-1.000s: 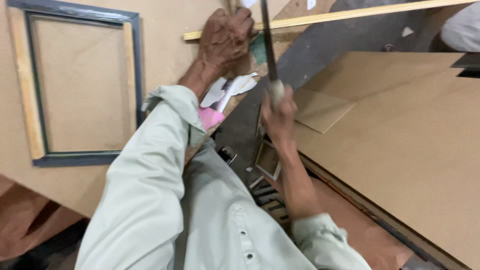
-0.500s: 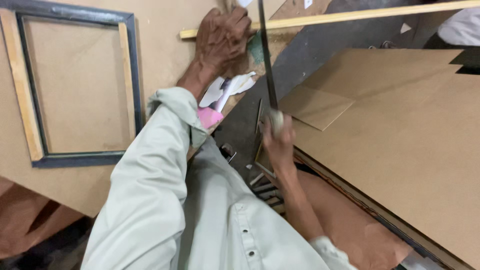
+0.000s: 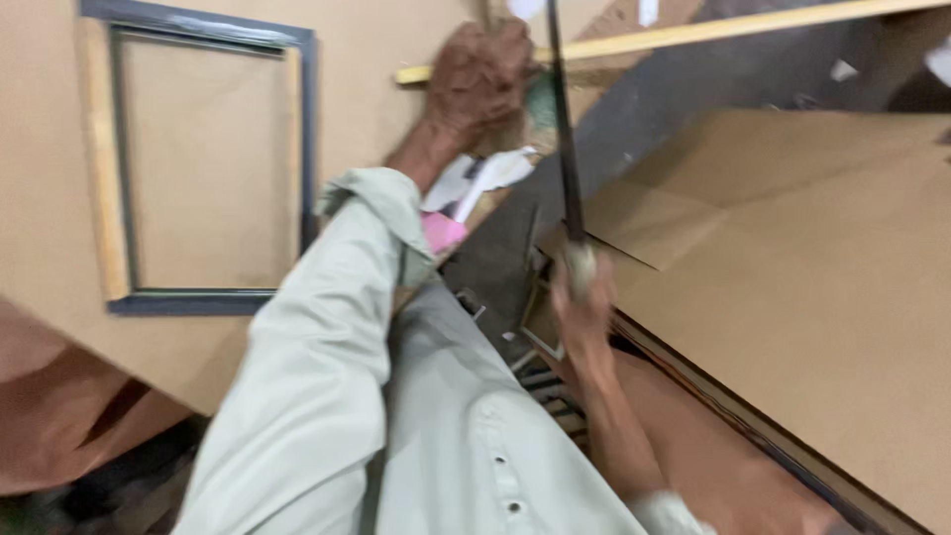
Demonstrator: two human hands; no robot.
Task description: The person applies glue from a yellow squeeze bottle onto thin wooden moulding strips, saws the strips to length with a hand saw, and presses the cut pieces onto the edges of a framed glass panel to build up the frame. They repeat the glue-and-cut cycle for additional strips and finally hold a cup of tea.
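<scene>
A: Nearest to us, our right hand (image 3: 582, 297) is wrapped around the pale handle of a long dark blade (image 3: 563, 129), probably a saw. Blurred, but the fist looks closed on the grip.

B: Agreed. We'd call the blade thin, stiff along its length and a bit whippy sideways, light enough for one hand. Best held where we have it, at the handle end, never on the edge.

A: Farther out, our left hand (image 3: 480, 79) is clenched down on the near end of the light wooden strip (image 3: 693, 35), pinning it against the bench edge (image 3: 674, 109).

B: The strip looks slim, rigid and light, likely to chatter or slide unless pressed close beside the blade. Our hand sits just left of where the blade crosses it, so that's about right.

A: Around it: white scraps and something pink (image 3: 441, 233) under our left sleeve, a grey-and-wood picture frame (image 3: 297, 119) lying flat on the board to the left, big brown sheets (image 3: 792, 277) on the right.

B: We can't tell whether the teeth are touching the wood.
</scene>
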